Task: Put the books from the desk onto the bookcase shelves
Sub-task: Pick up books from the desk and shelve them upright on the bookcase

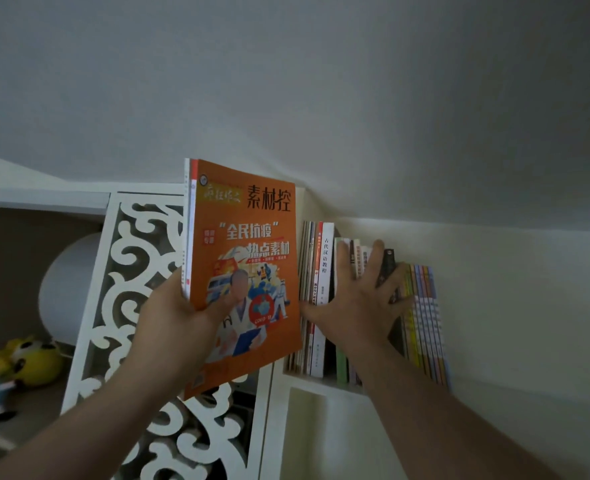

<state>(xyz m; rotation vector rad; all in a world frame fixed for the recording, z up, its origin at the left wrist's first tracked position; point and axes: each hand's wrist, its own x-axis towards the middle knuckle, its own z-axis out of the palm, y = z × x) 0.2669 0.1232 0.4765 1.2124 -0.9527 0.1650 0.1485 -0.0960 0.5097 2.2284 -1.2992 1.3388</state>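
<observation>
My left hand (179, 320) grips a thin stack of books upright, thumb on the front cover of an orange magazine-style book (248, 237) with black Chinese title text and a cartoon of medical workers. A white-spined book lies behind it in the same grip. The stack hangs just left of the top shelf's row of upright books (321, 289). My right hand (359, 299) lies spread with straight fingers against the spines in the middle of that row, thumb toward the white book spine. Coloured thin spines (425, 306) stand at the row's right end.
The white bookcase has a carved scrollwork panel (127, 271) left of the shelf. A round white lamp (68, 289) and plush toys (27, 362) sit in the left compartment. A white shelf board (321, 384) carries the row. Bare wall rises above and to the right.
</observation>
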